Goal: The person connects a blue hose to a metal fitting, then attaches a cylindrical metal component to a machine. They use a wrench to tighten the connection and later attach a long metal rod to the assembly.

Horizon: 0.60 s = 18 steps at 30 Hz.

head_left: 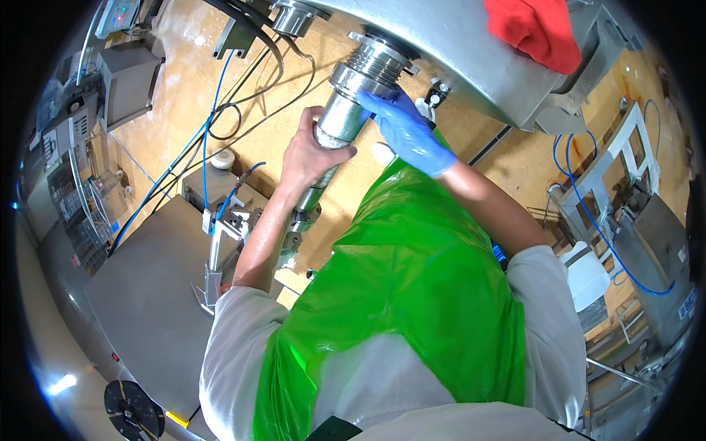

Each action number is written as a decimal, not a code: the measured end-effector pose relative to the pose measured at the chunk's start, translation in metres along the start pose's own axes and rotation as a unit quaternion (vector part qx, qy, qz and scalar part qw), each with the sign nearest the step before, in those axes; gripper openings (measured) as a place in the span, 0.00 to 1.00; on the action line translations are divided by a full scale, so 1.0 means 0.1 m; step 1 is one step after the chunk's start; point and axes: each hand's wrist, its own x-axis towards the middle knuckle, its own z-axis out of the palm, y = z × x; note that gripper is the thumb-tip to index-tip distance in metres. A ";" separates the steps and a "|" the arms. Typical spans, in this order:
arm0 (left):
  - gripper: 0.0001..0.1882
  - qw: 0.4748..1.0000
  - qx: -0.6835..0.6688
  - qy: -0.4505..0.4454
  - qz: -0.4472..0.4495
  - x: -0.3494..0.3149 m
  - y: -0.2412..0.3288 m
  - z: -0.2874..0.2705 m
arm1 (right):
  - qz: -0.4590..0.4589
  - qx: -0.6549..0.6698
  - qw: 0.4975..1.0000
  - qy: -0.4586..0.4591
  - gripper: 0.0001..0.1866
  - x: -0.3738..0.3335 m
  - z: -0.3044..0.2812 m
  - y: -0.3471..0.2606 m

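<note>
A steel cylinder (343,121) hangs from the threaded outlet (379,60) of a big stainless machine body (471,51). My left hand (307,154), bare, is wrapped around the lower part of the cylinder. Wearing a blue glove, my right hand (406,132) presses against the cylinder's upper part just below the threaded collar. A narrower tube (312,195) continues down from the cylinder behind my left forearm. A green plastic apron (401,294) over white sleeves covers my front.
A red cloth (533,29) lies on top of the machine. Blue hoses (209,125) and black cables run across the tan floor. A grey steel table (151,294) with a metal fixture (217,250) stands at lower left. Metal frames and a white container (588,275) crowd the right.
</note>
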 end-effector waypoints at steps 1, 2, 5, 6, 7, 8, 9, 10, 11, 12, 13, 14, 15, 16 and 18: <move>0.40 1.000 -0.007 0.000 0.006 -0.01 -0.01 0.01 | -0.016 0.004 1.000 0.018 0.17 0.01 0.07 0.03; 0.40 1.000 -0.014 0.002 0.012 -0.02 -0.02 0.01 | -0.031 0.008 0.999 0.034 0.16 0.03 0.13 0.06; 0.39 1.000 -0.011 0.009 0.018 -0.02 -0.03 0.03 | -0.035 -0.020 0.999 0.032 0.17 0.07 0.14 0.00; 0.39 1.000 -0.003 0.011 0.016 -0.02 -0.03 0.03 | -0.034 -0.031 0.999 0.028 0.17 0.07 0.13 -0.01; 0.39 1.000 0.005 0.012 0.013 -0.03 -0.03 0.03 | -0.032 -0.042 0.998 0.024 0.18 0.07 0.11 -0.01; 0.39 1.000 0.009 0.012 0.011 -0.03 -0.01 0.03 | -0.025 -0.057 0.998 0.032 0.20 0.08 0.05 0.02; 0.39 1.000 0.012 0.014 0.009 -0.04 0.01 0.02 | 0.004 -0.060 0.998 -0.002 0.22 0.10 -0.06 0.03; 0.39 1.000 0.014 0.016 0.008 -0.05 0.01 0.03 | 0.033 -0.062 0.997 -0.036 0.24 0.15 -0.23 0.03; 0.39 1.000 0.021 0.015 0.007 -0.05 0.01 0.04 | 0.030 -0.053 0.994 -0.086 0.24 0.24 -0.42 0.12; 0.39 0.999 0.029 0.018 0.006 -0.05 0.02 0.04 | 0.029 -0.043 0.989 -0.136 0.23 0.33 -0.61 0.21; 0.39 0.999 0.040 0.019 0.007 -0.03 0.03 0.03 | 0.029 0.021 0.989 -0.146 0.23 0.34 -0.67 0.32; 0.39 0.999 0.047 0.023 0.005 -0.03 0.02 0.02 | 0.031 0.084 0.984 -0.155 0.22 0.33 -0.65 0.37; 0.40 0.998 0.054 0.027 0.004 -0.03 0.02 0.03 | 0.033 0.147 0.975 -0.164 0.22 0.34 -0.65 0.39; 0.40 0.998 0.062 0.031 0.002 -0.02 0.02 0.02 | 0.021 0.134 0.979 -0.151 0.21 0.34 -0.65 0.40; 0.40 0.998 0.054 0.030 -0.001 -0.01 0.02 0.01 | 0.004 0.104 0.988 -0.118 0.20 0.18 -0.44 0.25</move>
